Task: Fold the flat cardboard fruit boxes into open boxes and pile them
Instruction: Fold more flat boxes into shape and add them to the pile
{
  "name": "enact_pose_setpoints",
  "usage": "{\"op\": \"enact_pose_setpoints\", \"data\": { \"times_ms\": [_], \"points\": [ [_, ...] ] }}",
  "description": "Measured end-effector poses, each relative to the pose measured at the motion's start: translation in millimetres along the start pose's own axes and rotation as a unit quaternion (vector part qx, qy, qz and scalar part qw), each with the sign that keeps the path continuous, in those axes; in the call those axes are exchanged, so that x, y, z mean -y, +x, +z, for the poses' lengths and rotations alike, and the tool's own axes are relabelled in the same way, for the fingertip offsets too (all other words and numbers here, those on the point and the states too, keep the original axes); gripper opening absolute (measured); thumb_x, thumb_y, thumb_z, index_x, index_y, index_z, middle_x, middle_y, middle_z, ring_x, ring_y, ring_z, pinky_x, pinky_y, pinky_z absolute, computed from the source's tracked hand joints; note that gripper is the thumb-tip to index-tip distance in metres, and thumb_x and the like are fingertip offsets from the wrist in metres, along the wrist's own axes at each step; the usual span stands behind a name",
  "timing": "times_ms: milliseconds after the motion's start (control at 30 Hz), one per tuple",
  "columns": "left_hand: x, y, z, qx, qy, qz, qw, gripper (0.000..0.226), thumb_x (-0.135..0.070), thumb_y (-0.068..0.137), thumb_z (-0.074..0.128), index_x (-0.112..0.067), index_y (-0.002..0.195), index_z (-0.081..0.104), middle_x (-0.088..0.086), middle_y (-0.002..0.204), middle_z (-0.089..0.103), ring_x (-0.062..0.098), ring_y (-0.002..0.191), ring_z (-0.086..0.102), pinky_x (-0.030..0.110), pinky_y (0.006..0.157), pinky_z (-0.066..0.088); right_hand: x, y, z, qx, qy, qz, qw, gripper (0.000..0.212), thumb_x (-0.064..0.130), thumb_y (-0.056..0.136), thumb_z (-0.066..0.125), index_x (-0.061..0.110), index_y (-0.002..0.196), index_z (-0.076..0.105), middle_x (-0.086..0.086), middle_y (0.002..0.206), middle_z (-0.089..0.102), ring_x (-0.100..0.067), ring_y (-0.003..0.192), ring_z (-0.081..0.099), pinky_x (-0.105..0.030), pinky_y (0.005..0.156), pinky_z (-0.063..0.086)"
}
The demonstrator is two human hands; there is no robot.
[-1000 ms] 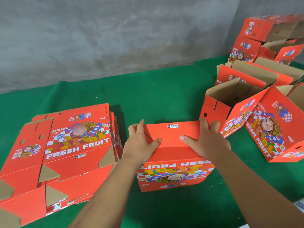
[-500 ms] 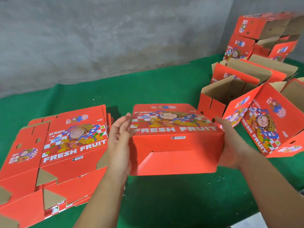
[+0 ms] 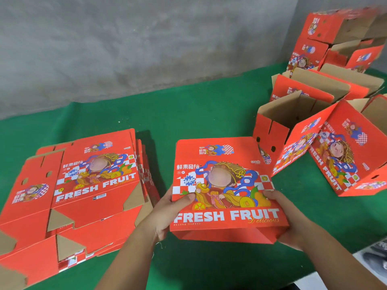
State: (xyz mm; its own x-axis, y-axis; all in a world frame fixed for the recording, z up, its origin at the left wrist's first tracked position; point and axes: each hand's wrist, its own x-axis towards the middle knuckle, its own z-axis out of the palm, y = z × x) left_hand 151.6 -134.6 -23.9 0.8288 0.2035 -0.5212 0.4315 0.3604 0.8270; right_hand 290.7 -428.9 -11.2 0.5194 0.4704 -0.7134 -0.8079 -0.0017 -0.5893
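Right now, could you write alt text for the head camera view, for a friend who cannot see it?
A person's left hand and right hand grip the near corners of a red FRESH FRUIT box, printed face up. A stack of flat boxes lies left on the green table; folded open boxes are piled at right.

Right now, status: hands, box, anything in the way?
Left hand and right hand grip folded box. Flat stack left, pile right. Path clear.
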Motion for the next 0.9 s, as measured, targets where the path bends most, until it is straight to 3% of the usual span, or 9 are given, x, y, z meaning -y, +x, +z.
{"op": "enact_pose_setpoints", "data": {
  "times_ms": [100,233,367,467,600,667,733,833,900],
  "points": [
    [6,3,-1,0.0,0.014,0.031,0.999,0.052,-0.048,0.072,0.092,-0.043,0.117,0.068,0.007,0.121,0.075,0.033,0.108,0.074,0.056,0.097,0.056,-1,-3,-3,-0.019,-0.035,0.004,0.999,0.057,0.039,0.062,0.087,0.017,0.113,0.076,-0.014,0.114,0.076,-0.031,0.083,0.077,-0.043,0.068,0.063],
    [24,5,6,-0.032,-0.021,0.105,0.994,0.055,-0.046,0.078,0.087,-0.039,0.128,0.064,0.009,0.123,0.074,0.036,0.108,0.073,0.058,0.093,0.058,16,-11,7,0.02,-0.108,-0.103,0.989,0.078,0.028,0.076,0.083,0.044,0.14,0.044,-0.007,0.122,0.074,-0.037,0.099,0.075,-0.046,0.07,0.062],
    [14,4,9,-0.069,-0.045,0.201,0.976,0.063,-0.045,0.082,0.082,-0.047,0.138,0.055,0.004,0.127,0.073,0.034,0.109,0.073,0.049,0.084,0.062,39,-13,30,0.021,-0.158,-0.18,0.971,0.079,0.021,0.09,0.077,0.047,0.15,0.032,-0.006,0.145,0.06,-0.002,0.093,0.075,-0.022,0.074,0.06],
    [-8,6,10,-0.073,0.006,0.285,0.956,0.063,-0.038,0.09,0.078,-0.046,0.145,0.048,0.0,0.133,0.07,0.028,0.115,0.071,0.044,0.087,0.062,46,-18,28,0.068,-0.126,-0.141,0.979,0.083,0.043,0.074,0.081,0.042,0.148,0.042,-0.003,0.133,0.07,-0.024,0.113,0.072,-0.042,0.089,0.06],
    [-17,13,18,-0.17,0.119,0.365,0.908,0.056,-0.036,0.091,0.074,-0.041,0.143,0.054,-0.019,0.148,0.056,0.006,0.128,0.06,0.045,0.103,0.054,53,-20,26,0.009,-0.094,-0.256,0.962,0.099,0.031,0.064,0.087,0.052,0.146,0.034,0.0,0.127,0.072,-0.031,0.11,0.072,-0.051,0.08,0.061],
    [-16,19,25,-0.207,0.186,0.384,0.881,0.05,-0.023,0.097,0.069,-0.047,0.138,0.055,-0.031,0.152,0.042,0.002,0.14,0.047,0.047,0.115,0.044,57,-21,38,-0.028,-0.098,-0.339,0.935,0.108,0.038,0.054,0.088,0.056,0.143,0.031,0.004,0.128,0.071,-0.026,0.11,0.073,-0.046,0.078,0.061],
    [-14,22,30,-0.211,0.231,0.37,0.875,0.066,-0.016,0.098,0.067,-0.06,0.139,0.042,-0.035,0.154,0.032,0.013,0.145,0.043,0.044,0.118,0.041,65,-22,49,-0.093,-0.121,-0.431,0.889,0.113,0.044,0.053,0.091,0.053,0.146,0.027,0.005,0.137,0.064,-0.022,0.12,0.067,-0.051,0.093,0.056],
    [-10,28,29,-0.198,0.249,0.328,0.89,0.073,-0.012,0.097,0.068,-0.057,0.143,0.034,-0.011,0.159,0.03,0.017,0.132,0.056,0.038,0.115,0.044,97,-25,56,-0.246,-0.198,-0.549,0.774,0.12,0.059,0.051,0.088,0.044,0.151,0.023,-0.004,0.152,0.042,-0.026,0.142,0.043,-0.057,0.116,0.036],
    [-12,33,26,-0.193,0.255,0.311,0.895,0.07,-0.012,0.097,0.067,-0.053,0.143,0.033,-0.007,0.152,0.036,0.012,0.123,0.061,0.033,0.109,0.047,123,-27,56,-0.331,-0.244,-0.581,0.702,0.125,0.069,0.051,0.082,0.041,0.155,0.018,-0.009,0.153,0.032,-0.024,0.145,0.028,-0.049,0.121,0.023]
  ]
}}
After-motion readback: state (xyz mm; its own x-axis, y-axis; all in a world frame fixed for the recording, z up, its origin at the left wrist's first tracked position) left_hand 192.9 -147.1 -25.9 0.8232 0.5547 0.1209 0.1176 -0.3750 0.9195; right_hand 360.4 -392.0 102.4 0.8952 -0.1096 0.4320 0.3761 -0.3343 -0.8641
